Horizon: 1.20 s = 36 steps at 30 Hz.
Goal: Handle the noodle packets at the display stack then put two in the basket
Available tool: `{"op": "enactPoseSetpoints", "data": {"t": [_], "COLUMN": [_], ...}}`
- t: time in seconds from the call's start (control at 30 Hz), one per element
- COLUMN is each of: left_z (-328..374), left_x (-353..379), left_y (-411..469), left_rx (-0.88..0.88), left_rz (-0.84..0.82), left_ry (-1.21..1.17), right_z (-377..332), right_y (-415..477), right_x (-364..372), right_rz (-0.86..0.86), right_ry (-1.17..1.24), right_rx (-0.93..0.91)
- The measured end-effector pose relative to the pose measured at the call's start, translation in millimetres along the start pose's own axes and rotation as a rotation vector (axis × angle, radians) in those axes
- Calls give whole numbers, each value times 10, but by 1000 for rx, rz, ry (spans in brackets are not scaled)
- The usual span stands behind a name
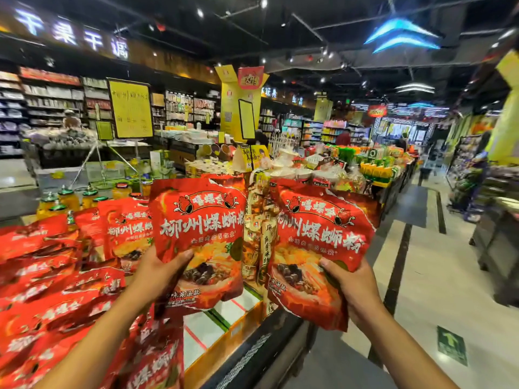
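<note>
**Two red noodle packets held up side by side**

Left hand [157, 272] gripping the left packet [200, 242] at its lower left edge, thumb curled over the front. Right hand [349, 287] gripping the right packet [317, 248] at its lower right corner, thumb likewise across the front. Both held upright above the display surface [247, 357], just apart, faces toward the camera.

Best kept level and steady, thumbs clear of the print, packets unbent so both fronts can be compared. Likely worth raising neither higher: glare already on the foil.

Large white characters on each: 柳州螺蛳粉; brand banner above, seemingly 嘻螺会. Smaller lines below too blurred to read surely. Matching packets piled [50, 279] at left; glowing wall sign [73, 35] reading 干果干调.
</note>
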<state>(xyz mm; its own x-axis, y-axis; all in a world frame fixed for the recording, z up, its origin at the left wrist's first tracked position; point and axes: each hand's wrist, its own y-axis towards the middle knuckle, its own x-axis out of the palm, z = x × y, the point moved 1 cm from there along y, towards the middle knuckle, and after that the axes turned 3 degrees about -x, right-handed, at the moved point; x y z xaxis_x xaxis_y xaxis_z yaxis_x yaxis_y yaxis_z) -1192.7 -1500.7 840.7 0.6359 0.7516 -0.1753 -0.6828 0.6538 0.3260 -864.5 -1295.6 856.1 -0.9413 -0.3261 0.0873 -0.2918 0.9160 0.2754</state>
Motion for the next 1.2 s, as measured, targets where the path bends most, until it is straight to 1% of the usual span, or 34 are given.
{"op": "enactPoseSetpoints", "data": {"t": [0.2,0.47,0.63,0.8,1.1,1.2], "left_z": [-49,-260,-420,-545,-541,-522], "left_x": [-65,-446,-698,-872,-909,-890], "left_y": [572,1021,1170,1199,989,876], "left_rx": [-29,-45,-76,-108,-127,-138], "left_rz": [32,119,226,413,728,800], "left_ry": [-35,15,67,106,184,215], "right_z": [181,525,811,1001,1404,1502], "right_y": [529,1219,1695,2155,2837,2931], "right_x": [408,1148,1668,2281,3211,3460], "right_rz": [1,-92,-235,-418,-725,-808], "right_ry": [-7,8,8,12,64,66], "right_rx": [-2,18,55,2,27,12]}}
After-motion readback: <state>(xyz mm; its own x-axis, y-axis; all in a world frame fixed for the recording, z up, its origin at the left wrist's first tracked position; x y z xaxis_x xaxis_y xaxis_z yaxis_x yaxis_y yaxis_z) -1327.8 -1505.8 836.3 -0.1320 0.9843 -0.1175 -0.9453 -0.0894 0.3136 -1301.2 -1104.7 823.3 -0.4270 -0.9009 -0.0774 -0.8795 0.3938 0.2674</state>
